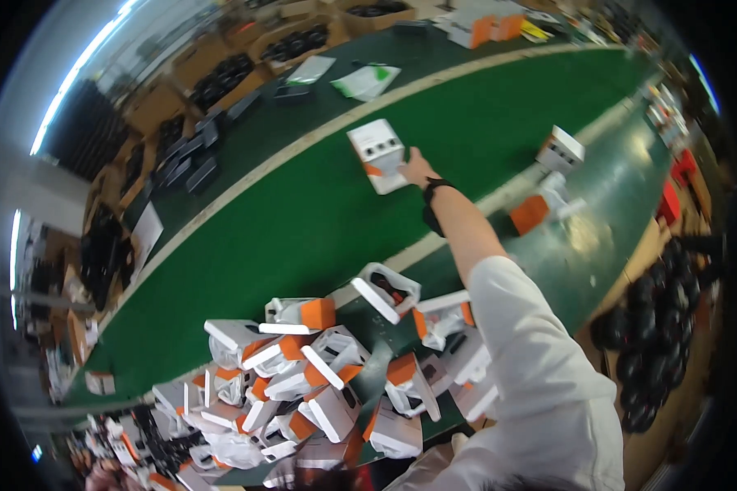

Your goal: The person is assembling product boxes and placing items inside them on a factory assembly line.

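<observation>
My right arm, in a white sleeve with a black band at the wrist, stretches far out over the green conveyor belt (246, 237). At its end my right hand (418, 169) is closed on the right edge of a white and orange box (377, 154). Three small dark pictures mark the face turned up, and the box is tilted. Part of the fingers is hidden behind it. I cannot see my left hand.
Open white and orange boxes (328, 413) lie heaped at the near side. Another box (560, 150) stands at the belt's right edge, near an orange-flapped open one (530, 214). Cartons of black parts (221, 82) line the far side. Black round things (651, 335) are piled at right.
</observation>
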### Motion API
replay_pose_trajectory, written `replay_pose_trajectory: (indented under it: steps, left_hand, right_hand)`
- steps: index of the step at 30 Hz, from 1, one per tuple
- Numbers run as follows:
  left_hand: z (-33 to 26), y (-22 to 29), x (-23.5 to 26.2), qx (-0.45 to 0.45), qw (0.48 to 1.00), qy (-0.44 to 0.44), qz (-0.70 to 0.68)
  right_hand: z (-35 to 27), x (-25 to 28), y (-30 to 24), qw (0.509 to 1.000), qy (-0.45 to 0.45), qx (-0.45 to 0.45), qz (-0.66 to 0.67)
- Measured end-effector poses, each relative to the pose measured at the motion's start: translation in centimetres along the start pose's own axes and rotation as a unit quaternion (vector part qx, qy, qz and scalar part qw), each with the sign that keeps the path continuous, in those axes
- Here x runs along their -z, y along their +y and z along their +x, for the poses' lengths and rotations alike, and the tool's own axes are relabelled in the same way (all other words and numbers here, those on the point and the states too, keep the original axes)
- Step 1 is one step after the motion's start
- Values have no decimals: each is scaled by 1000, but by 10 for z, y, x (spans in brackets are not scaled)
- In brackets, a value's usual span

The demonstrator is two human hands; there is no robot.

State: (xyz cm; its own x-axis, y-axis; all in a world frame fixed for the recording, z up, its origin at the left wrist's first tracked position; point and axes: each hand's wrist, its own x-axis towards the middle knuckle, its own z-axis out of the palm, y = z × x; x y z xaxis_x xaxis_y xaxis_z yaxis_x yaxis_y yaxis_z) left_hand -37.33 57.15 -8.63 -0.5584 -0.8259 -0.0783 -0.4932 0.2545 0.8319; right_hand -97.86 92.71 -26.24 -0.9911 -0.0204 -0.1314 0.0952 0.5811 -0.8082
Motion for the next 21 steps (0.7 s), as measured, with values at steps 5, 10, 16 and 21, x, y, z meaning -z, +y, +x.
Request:
replay_pose_trajectory:
  steps: [5, 10, 16, 21]
  left_hand:
    - [-249, -186, 110, 39, 990, 134, 2]
    - [-222, -17, 52, 178, 957, 228, 17]
    - [-246, -29, 61, 187, 953, 236, 44]
    - [-211, -37, 67, 123, 975, 183, -9]
  right_hand:
    - [86, 16, 89, 993, -33, 2, -111]
    - [119, -15, 126, 983, 65, 63, -159]
    - [120, -2, 99, 884, 30, 177, -432]
    - [147, 90, 42, 546, 83, 425, -717]
